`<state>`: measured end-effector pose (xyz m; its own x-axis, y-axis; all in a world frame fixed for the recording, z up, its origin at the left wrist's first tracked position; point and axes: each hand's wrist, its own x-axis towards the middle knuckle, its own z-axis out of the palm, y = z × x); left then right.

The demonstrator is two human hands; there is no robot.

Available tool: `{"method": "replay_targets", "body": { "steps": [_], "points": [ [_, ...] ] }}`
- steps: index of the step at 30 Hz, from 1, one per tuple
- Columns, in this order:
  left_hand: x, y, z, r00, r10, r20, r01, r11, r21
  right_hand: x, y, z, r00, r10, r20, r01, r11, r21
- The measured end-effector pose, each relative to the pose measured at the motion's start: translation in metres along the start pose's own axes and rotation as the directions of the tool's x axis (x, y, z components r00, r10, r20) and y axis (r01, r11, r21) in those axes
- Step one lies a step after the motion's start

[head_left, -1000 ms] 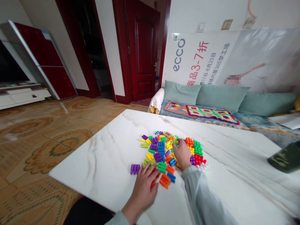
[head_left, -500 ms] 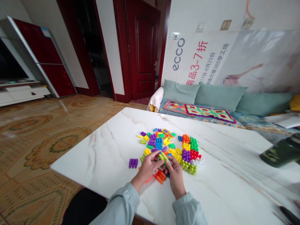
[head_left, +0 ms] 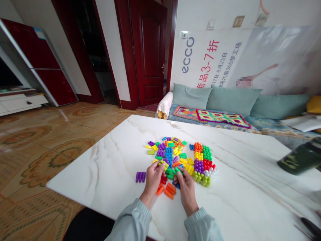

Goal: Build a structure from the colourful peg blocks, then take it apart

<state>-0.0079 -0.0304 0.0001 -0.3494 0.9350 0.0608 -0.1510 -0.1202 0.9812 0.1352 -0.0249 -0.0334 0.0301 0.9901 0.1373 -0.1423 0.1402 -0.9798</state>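
My left hand (head_left: 153, 178) pinches a yellow-green bullet-shaped plastic building block (head_left: 164, 163) between thumb and fingers. Just to its right, my right hand (head_left: 187, 184) is closed on a green building block (head_left: 177, 170). The two hands are apart, above a loose heap of coloured blocks. More green blocks (head_left: 170, 174) show between them, and orange blocks (head_left: 170, 190) lie nearer to me. Left of my left hand is a joined purple block (head_left: 140, 176). Upright blocks stand grouped by colour to the right, among them purple (head_left: 199, 165) and yellow-green (head_left: 205, 180).
All this is on a white marble-patterned table (head_left: 100, 167). A dark green camouflage bottle (head_left: 298, 159) lies or leans at the right, with a dark object (head_left: 311, 227) at the lower right corner. Behind the table is a sofa with cushions (head_left: 230, 103).
My hands were together at the yellow-green block; now they have moved apart. The left hand keeps the yellow-green block and a green one shows in the right. The view has shifted slightly.
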Motion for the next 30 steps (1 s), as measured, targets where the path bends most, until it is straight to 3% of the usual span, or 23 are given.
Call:
{"method": "replay_targets", "body": {
  "steps": [3, 6, 11, 17, 25, 30],
  "points": [
    [-0.001, -0.001, 0.001, 1.000, -0.014, -0.013, 0.013, 1.000, -0.005, 0.001, -0.001, 0.001, 1.000, -0.006, -0.020, 0.006, 1.000, 0.013],
    [-0.002, 0.001, 0.001, 1.000, -0.013, -0.019, 0.012, 1.000, -0.006, 0.001, 0.001, 0.003, 0.995, -0.101, -0.002, 0.101, 0.995, 0.017],
    [-0.004, 0.002, -0.002, 0.998, 0.010, 0.069, -0.013, 0.999, 0.049, -0.001, 0.007, 0.001, 0.971, -0.212, 0.109, 0.226, 0.964, -0.138],
    [-0.004, 0.002, -0.002, 0.991, 0.015, 0.134, -0.037, 0.986, 0.163, -0.002, -0.003, -0.002, 0.953, -0.290, 0.086, 0.302, 0.927, -0.221],
    [-0.002, -0.002, -0.002, 0.982, 0.074, 0.172, -0.101, 0.983, 0.153, -0.004, -0.010, 0.002, 0.906, -0.401, 0.137, 0.420, 0.808, -0.413],
    [-0.002, -0.002, -0.003, 0.943, 0.226, 0.242, -0.276, 0.940, 0.198, -0.006, -0.013, 0.004, 0.858, -0.480, 0.183, 0.497, 0.689, -0.527]
  ]
}}
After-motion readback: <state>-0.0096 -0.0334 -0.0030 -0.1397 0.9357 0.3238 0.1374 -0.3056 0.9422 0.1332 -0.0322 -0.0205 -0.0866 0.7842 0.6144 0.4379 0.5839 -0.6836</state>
